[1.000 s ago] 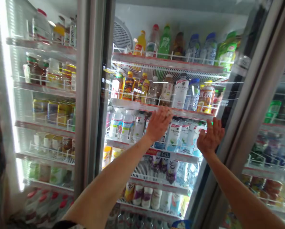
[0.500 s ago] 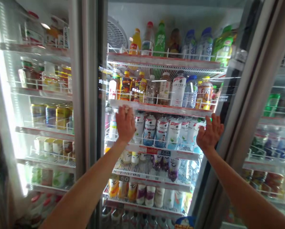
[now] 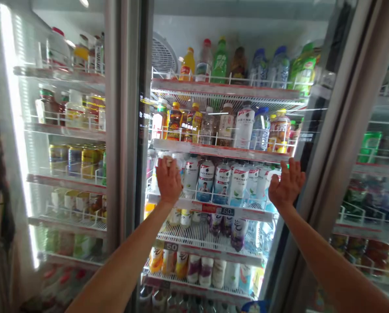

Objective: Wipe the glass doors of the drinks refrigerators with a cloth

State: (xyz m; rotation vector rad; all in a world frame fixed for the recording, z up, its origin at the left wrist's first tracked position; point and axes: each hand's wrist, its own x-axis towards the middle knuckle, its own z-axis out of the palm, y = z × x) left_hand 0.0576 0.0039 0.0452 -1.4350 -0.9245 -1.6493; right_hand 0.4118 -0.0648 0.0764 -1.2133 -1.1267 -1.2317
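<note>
My left hand [image 3: 168, 180] reaches into the open drinks cooler at the left end of the third shelf. Its fingers are closed round a white bottle [image 3: 172, 161], of which only the top shows above them. A row of white-labelled bottles [image 3: 222, 180] stands to the right of it. My right hand [image 3: 287, 184] is open with fingers spread, palm against the edge of the open glass door [image 3: 337, 143], and holds nothing.
Wire shelves [image 3: 214, 151] above and below carry juice, tea and water bottles. A closed glass door [image 3: 67, 143] with cans and jars behind it is on the left. Another cooler section [image 3: 373, 182] lies behind the open door on the right.
My left hand swept left along the third shelf, from the middle bottles to the left end, and closed on a bottle. My right hand stayed on the door edge.
</note>
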